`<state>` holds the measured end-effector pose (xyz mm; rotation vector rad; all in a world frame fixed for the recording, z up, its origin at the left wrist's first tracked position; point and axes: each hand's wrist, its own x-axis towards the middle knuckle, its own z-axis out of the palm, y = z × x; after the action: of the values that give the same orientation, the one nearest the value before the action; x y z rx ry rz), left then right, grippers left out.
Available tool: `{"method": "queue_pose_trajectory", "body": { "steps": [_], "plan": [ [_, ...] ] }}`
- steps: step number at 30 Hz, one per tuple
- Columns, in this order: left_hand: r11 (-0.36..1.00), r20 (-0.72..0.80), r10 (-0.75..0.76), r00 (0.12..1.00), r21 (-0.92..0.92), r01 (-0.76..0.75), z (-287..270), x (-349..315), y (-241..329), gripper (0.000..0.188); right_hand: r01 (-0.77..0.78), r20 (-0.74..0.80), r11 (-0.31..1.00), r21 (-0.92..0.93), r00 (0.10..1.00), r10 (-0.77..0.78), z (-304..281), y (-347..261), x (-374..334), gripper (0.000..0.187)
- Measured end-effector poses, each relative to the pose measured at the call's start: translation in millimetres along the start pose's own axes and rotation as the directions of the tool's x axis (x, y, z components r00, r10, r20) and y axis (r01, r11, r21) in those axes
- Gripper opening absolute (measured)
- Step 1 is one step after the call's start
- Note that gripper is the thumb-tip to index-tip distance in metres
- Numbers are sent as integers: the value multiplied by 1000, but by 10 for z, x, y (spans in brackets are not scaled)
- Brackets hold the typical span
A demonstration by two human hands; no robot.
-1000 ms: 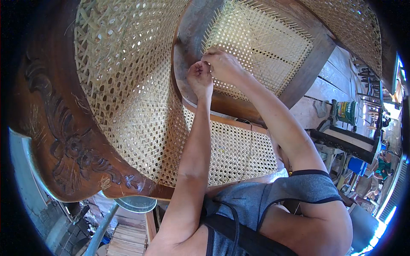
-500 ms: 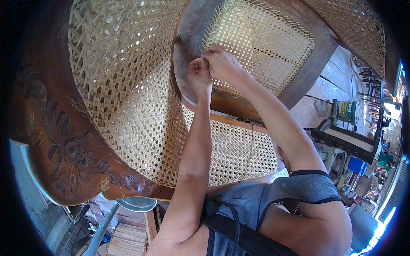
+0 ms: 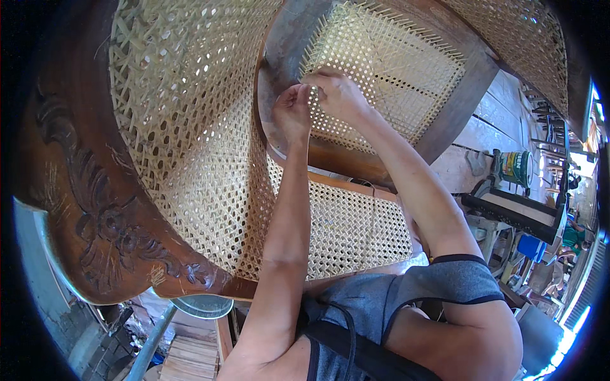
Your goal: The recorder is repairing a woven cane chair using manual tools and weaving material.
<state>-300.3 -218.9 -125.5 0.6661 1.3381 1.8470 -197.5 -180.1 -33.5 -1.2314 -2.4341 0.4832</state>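
Two bare hands meet at the near-left corner of a woven cane seat panel (image 3: 387, 70), w/ left hand (image 3: 292, 114) and right hand (image 3: 340, 95) just beside each other, fingertips pinched together at the weave edge; whatever strand they pinch is too small to tell. Panel sits in a dark wood frame (image 3: 457, 108), centre-far in view. Left of the hands, a big curved cane back (image 3: 190, 140) w/ carved wood rail (image 3: 95, 216) fills the left side. Another cane panel (image 3: 356, 228) lies nearer, under both forearms. Far right: green can (image 3: 516, 166) on plank floor.
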Motion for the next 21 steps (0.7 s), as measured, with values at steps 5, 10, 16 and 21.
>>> {"method": "queue_pose_trajectory", "body": {
  "steps": [5,10,16,21],
  "plan": [
    [997,6,50,999,57,-50,9,61,-139,17,4,112,988,-155,994,14,-7,-128,31,45],
    [996,-11,19,1000,86,-18,128,3,69,22,-32,187,979,-204,980,71,-60,-126,60,47],
    [999,-15,-45,999,-8,45,81,-73,-107,21,-68,176,988,-138,980,92,24,-130,79,40],
    [991,-21,-23,999,-131,20,62,-62,-148,20,-107,200,987,-118,971,129,29,-200,79,39]
  ]
}}
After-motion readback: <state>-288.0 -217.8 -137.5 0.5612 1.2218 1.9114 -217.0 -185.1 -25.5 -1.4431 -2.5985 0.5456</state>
